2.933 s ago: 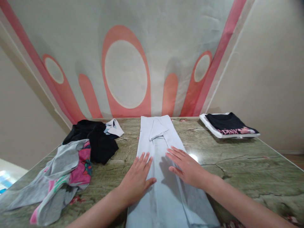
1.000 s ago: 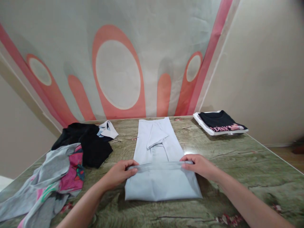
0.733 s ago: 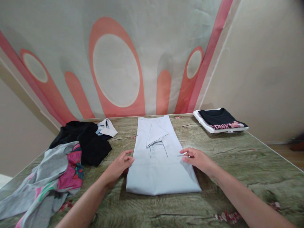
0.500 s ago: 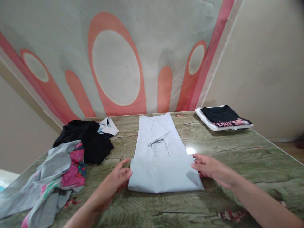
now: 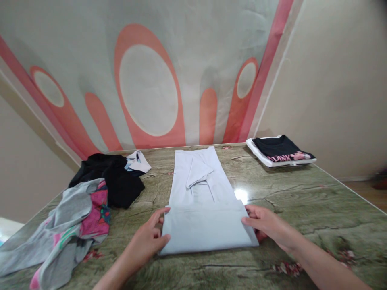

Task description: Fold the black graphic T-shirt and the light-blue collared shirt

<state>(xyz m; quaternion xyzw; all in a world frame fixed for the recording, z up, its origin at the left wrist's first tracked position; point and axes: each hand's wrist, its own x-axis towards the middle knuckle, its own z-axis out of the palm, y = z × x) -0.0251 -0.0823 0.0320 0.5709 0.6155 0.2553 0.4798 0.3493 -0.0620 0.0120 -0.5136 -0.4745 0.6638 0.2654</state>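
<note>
A white shirt (image 5: 201,191) lies lengthwise on the table, its sides folded in and a sleeve flap pointing down in the middle. Its near end is turned up into a wide flat band. My left hand (image 5: 148,233) grips the band's left edge, index finger near the upper corner and thumb lower down. At the right edge, my right hand (image 5: 264,225) pinches the cloth with the thumb on top and the other fingers partly hidden behind it.
On the left lie a crumpled black garment (image 5: 111,177) with a white collar and a grey garment (image 5: 72,217) with pink patches. A folded stack with a black printed shirt (image 5: 279,149) rests at the far right. The wood-patterned table (image 5: 290,193) meets a patterned wall covering (image 5: 193,60).
Both hands have come slightly nearer with the folded band, whose near edge now lies lower in view. The left thumb has moved down along the band's edge. The view has tilted a little.
</note>
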